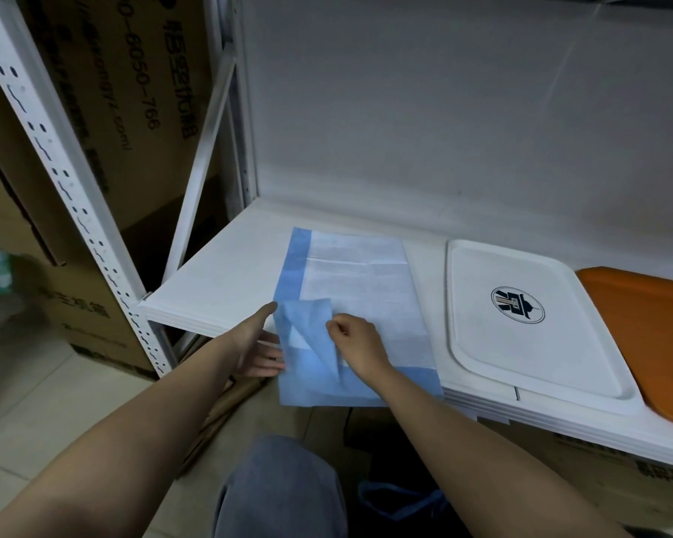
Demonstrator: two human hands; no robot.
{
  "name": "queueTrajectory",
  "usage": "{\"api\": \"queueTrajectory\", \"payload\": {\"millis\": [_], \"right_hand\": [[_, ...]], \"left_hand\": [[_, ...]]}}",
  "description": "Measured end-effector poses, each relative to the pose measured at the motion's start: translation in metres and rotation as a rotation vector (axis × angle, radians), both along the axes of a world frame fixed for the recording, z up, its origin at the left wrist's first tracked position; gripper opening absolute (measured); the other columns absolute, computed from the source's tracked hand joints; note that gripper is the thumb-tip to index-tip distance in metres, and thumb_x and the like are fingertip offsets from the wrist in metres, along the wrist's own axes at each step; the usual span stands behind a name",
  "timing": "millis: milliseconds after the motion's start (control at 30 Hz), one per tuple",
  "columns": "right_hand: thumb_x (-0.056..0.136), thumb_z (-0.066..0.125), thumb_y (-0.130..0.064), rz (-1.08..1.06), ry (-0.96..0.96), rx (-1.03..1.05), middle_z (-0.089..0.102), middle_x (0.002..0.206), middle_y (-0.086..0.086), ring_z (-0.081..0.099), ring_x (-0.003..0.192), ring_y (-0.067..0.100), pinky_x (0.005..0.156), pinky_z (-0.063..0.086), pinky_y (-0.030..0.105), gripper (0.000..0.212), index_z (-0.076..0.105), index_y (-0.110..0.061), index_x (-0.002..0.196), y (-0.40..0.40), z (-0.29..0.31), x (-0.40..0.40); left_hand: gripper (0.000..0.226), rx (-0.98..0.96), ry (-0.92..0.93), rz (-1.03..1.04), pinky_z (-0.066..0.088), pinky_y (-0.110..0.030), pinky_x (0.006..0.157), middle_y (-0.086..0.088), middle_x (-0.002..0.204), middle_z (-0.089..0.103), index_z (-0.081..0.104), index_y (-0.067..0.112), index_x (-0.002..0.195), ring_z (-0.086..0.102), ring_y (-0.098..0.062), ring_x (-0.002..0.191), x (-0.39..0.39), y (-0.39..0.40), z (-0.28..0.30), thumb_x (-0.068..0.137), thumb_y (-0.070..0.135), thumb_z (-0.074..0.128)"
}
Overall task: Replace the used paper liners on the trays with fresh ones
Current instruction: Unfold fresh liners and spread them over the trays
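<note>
A white paper liner with blue borders (pixel 362 289) lies on the white shelf (pixel 218 281), its near edge hanging over the shelf front. My right hand (pixel 356 339) pinches a folded-up blue corner of the liner near its front left. My left hand (pixel 259 345) is at the liner's left front edge, thumb on top, fingers under the overhanging sheet. To the right lies a white tray (pixel 521 355) with a round dark logo and no liner on it. An orange tray (pixel 649 335) lies further right, cut off by the frame edge.
A white metal rack post (pixel 74 211) stands at the left with cardboard boxes (pixel 105 122) behind it. A grey back wall closes the shelf. Below are my knee in grey trousers (pixel 284 491), a blue scrap (pixel 401 498) on the floor and more boxes under the shelf.
</note>
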State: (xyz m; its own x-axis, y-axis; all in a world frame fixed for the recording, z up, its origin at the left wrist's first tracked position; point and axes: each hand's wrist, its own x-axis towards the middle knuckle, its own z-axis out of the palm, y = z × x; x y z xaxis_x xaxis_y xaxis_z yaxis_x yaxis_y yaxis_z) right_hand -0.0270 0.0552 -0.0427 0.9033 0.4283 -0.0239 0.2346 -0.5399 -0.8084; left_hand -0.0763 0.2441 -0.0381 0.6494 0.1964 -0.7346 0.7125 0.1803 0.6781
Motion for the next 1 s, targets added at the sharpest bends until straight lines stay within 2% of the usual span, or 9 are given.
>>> {"api": "queueTrajectory", "payload": {"millis": [133, 233, 367, 467, 567, 700, 833, 900, 1000], "right_hand": [[0.090, 0.060, -0.030, -0.112, 0.001, 0.027, 0.040, 0.055, -0.002, 0.041, 0.055, 0.013, 0.057, 0.030, 0.030, 0.043, 0.035, -0.019, 0.056, 0.000, 0.000, 0.005], [0.087, 0.063, -0.030, -0.186, -0.040, 0.024, 0.038, 0.054, -0.004, 0.038, 0.052, 0.011, 0.054, 0.028, 0.031, 0.044, 0.033, -0.019, 0.057, -0.003, 0.004, 0.008], [0.090, 0.059, -0.032, -0.260, -0.209, 0.050, 0.046, 0.065, -0.001, 0.043, 0.058, 0.012, 0.051, 0.028, 0.027, 0.034, 0.037, -0.017, 0.069, -0.007, 0.020, 0.010], [0.092, 0.057, -0.032, -0.150, -0.268, 0.005, 0.064, 0.077, 0.002, 0.058, 0.070, 0.016, 0.060, 0.041, 0.029, 0.020, 0.057, -0.013, 0.083, 0.002, 0.024, -0.001], [0.096, 0.050, -0.026, 0.149, -0.278, -0.149, 0.070, 0.097, 0.008, 0.064, 0.091, 0.025, 0.075, 0.046, 0.032, 0.022, 0.067, -0.013, 0.100, 0.022, 0.012, -0.023], [0.096, 0.051, -0.037, 0.476, -0.072, -0.277, 0.036, 0.150, 0.003, 0.035, 0.136, 0.021, 0.109, 0.031, 0.034, 0.059, 0.029, -0.018, 0.147, 0.025, -0.005, -0.040], [0.086, 0.062, -0.042, 0.466, -0.282, -0.398, 0.015, 0.158, -0.001, 0.007, 0.147, 0.015, 0.116, 0.010, 0.034, 0.085, 0.011, -0.022, 0.151, -0.002, -0.019, -0.030], [0.083, 0.064, -0.046, 0.419, -0.356, -0.445, 0.011, 0.159, -0.005, 0.003, 0.148, 0.014, 0.117, 0.007, 0.036, 0.090, 0.010, -0.022, 0.152, -0.014, -0.026, -0.024], [0.080, 0.064, -0.051, 0.362, -0.438, -0.529, 0.006, 0.160, -0.005, -0.002, 0.148, 0.016, 0.118, 0.001, 0.042, 0.095, 0.008, -0.024, 0.152, -0.033, -0.034, -0.019]], "left_hand": [[0.050, 0.016, -0.040, 0.044, 0.058, -0.039, 0.071, -0.019, 0.107, 0.068, 0.060, 0.006, 0.109, 0.067, -0.035, 0.094, 0.000, -0.001, -0.008, 0.079, 0.044, 0.071], [0.037, 0.242, -0.013, 0.016, 0.055, -0.043, 0.077, -0.024, 0.106, 0.067, 0.061, -0.006, 0.111, 0.066, -0.038, 0.092, -0.001, 0.002, -0.014, 0.082, 0.014, 0.069], [0.022, 0.161, -0.015, 0.039, 0.054, -0.034, 0.066, -0.015, 0.092, 0.066, 0.062, 0.000, 0.101, 0.063, -0.030, 0.078, -0.004, 0.003, -0.013, 0.084, 0.011, 0.070], [0.029, 0.071, -0.061, 0.038, 0.056, -0.039, 0.082, -0.015, 0.101, 0.070, 0.063, -0.001, 0.112, 0.068, -0.030, 0.090, -0.001, 0.002, -0.015, 0.087, 0.012, 0.066], [0.007, 0.027, -0.049, 0.064, 0.059, -0.026, 0.053, -0.009, 0.080, 0.069, 0.061, 0.005, 0.095, 0.068, -0.017, 0.065, 0.000, -0.004, -0.011, 0.093, 0.007, 0.054], [0.027, -0.027, -0.013, 0.071, 0.058, -0.027, 0.051, -0.008, 0.063, 0.071, 0.059, 0.007, 0.084, 0.068, -0.020, 0.061, -0.006, 0.001, -0.009, 0.093, 0.018, 0.036], [0.037, -0.103, -0.021, 0.093, 0.060, -0.033, 0.057, -0.010, 0.085, 0.071, 0.060, 0.008, 0.098, 0.067, -0.024, 0.081, -0.010, 0.003, -0.008, 0.087, 0.044, 0.057], [0.026, -0.043, -0.037, 0.097, 0.059, -0.032, 0.052, -0.008, 0.090, 0.066, 0.058, 0.011, 0.099, 0.065, -0.022, 0.080, -0.010, 0.000, -0.010, 0.084, 0.030, 0.069], [0.024, 0.009, -0.021, 0.079, 0.057, -0.027, 0.047, -0.010, 0.089, 0.063, 0.056, 0.006, 0.106, 0.061, -0.020, 0.076, -0.007, 0.000, -0.014, 0.087, 0.016, 0.067]]}}
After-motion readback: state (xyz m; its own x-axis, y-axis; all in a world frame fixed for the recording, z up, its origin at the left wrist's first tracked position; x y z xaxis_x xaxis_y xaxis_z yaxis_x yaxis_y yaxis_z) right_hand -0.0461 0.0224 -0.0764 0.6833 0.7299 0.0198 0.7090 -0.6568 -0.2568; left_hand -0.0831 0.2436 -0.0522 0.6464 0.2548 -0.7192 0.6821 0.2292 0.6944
